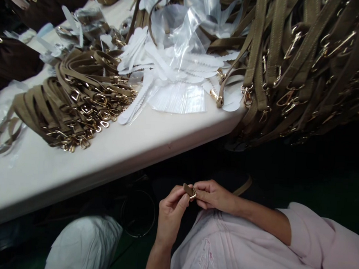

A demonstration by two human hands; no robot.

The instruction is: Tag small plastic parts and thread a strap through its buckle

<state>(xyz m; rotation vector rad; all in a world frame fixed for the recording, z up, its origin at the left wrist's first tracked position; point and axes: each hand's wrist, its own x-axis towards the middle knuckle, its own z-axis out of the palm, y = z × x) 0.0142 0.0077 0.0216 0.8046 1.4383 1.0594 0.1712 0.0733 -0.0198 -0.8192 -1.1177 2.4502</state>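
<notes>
In front of my lap, both hands meet at the end of an olive-brown strap [188,189] with a small gold-coloured buckle [193,195]. My left hand [172,205] pinches the strap end between thumb and fingers, just left of the buckle. From the other side, my right hand [210,195] is closed at the buckle, its fingertips touching it. What exactly lies inside the right fingers is partly hidden. A further length of olive strap [243,186] shows behind my right forearm.
Beyond my hands runs a white table [104,158]. Bundled straps with gold clasps [86,99] lie on its left part. White paper strips [139,54] and clear plastic bags [186,32] fill the middle. Many straps [273,67] hang over the right edge. Dark bags [12,61] stand far left.
</notes>
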